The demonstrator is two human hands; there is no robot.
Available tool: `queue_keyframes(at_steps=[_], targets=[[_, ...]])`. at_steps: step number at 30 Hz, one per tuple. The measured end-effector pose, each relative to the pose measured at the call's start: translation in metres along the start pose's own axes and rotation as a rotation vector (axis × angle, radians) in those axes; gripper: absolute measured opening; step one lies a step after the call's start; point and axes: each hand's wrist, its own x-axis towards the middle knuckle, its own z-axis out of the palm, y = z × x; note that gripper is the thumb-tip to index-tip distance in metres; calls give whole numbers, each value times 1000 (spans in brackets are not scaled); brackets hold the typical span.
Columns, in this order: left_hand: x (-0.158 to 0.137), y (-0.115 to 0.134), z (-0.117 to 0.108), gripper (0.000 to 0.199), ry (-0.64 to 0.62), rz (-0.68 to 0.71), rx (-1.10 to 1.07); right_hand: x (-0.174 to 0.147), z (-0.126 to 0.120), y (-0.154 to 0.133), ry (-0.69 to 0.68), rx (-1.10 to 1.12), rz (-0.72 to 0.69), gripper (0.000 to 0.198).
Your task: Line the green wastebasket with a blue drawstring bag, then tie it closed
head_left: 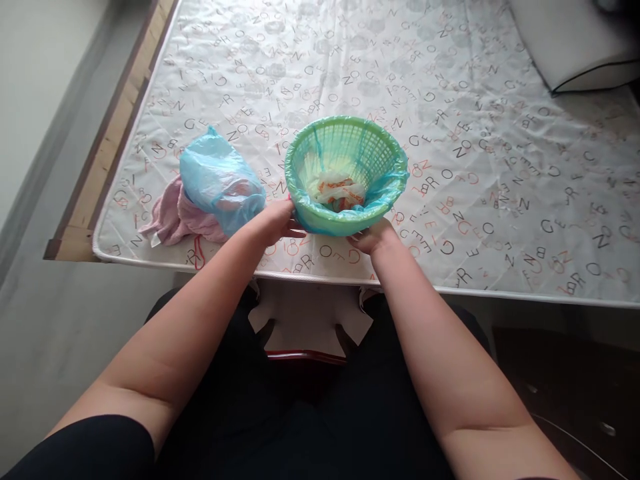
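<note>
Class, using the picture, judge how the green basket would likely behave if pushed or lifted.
The green basket is probably light for its size, given its open lattice. Its evenly round opening suggests fairly stiff sides. The shiny, crinkled blue liner may feel slippery and shift.

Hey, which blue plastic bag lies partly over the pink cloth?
The puffed bag left of the green basket; the liner bag is draped over that basket's rim.
</note>
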Motion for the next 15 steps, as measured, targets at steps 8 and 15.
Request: queue_keyframes(at_steps=[8,15], targets=[[-4,-18,17,12,-84,-20,-174,5,5,-2,-59,121,-114,25],[-8,-19,30,11,62,75,-428,5,3,-14,35,241,-387,12]])
